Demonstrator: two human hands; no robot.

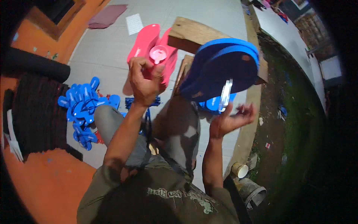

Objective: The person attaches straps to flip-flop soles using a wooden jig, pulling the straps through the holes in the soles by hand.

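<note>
My left hand (144,83) is in front of bright pink flip-flop soles (143,40), thumb and forefinger curved apart with pink showing between them. Just beyond its fingertips sits a small round pink cup (158,54) with whitish stuff inside; I cannot tell whether the fingers touch it. My right hand (230,121) has its thumb and fingers spread, slightly blurred. Close to that thumb stands a shiny silver-white strip (225,95), in front of large dark-faced soles with bright blue edges (223,69). Whether the thumb touches the strip is unclear.
A wooden block (190,33) is behind the blue-edged soles. Blue flip-flops (84,104) are heaped at left, beside a dark stack (35,112) and a black roll (41,65). On the right, the tiled floor's edge borders dark ground with a bucket (255,194).
</note>
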